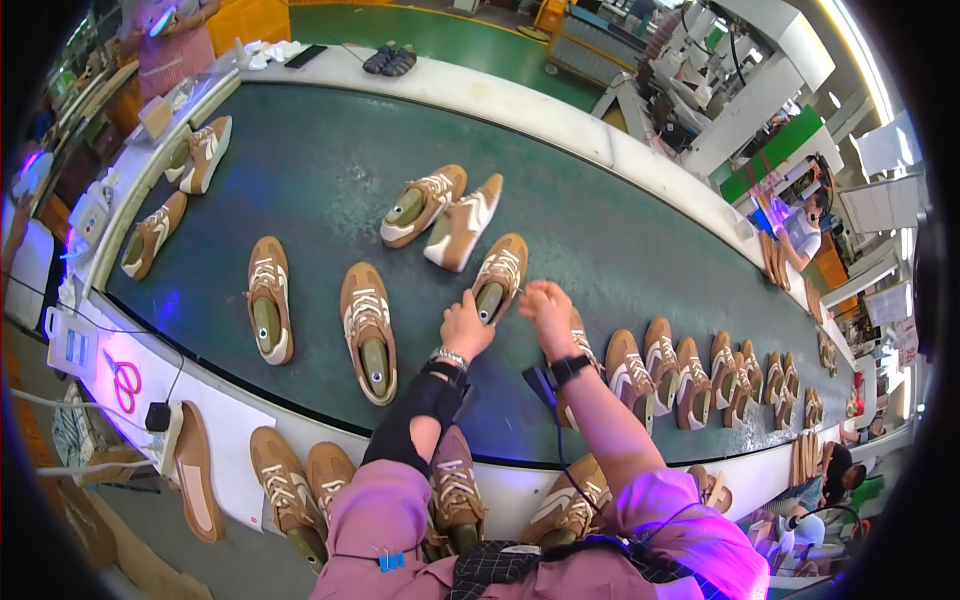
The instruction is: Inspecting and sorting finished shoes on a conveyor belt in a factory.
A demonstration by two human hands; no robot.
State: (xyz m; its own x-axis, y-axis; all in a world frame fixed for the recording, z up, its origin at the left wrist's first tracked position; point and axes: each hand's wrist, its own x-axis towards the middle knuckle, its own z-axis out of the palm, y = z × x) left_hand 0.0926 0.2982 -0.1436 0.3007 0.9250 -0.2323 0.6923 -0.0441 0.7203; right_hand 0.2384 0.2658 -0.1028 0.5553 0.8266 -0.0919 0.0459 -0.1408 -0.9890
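Frame centre: left hand [467, 328] at heel of tan shoe [504, 262], grip unclear. Right hand [548, 314] beside, fingers curled, closure unclear.

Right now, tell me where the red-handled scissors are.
In the head view, the scissors lie at the left, on the white ledge beside the dark green belt, between the white device and the black adapter.

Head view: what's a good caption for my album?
Left hand at a tan shoe, right hand close by, more shoes along a green belt.
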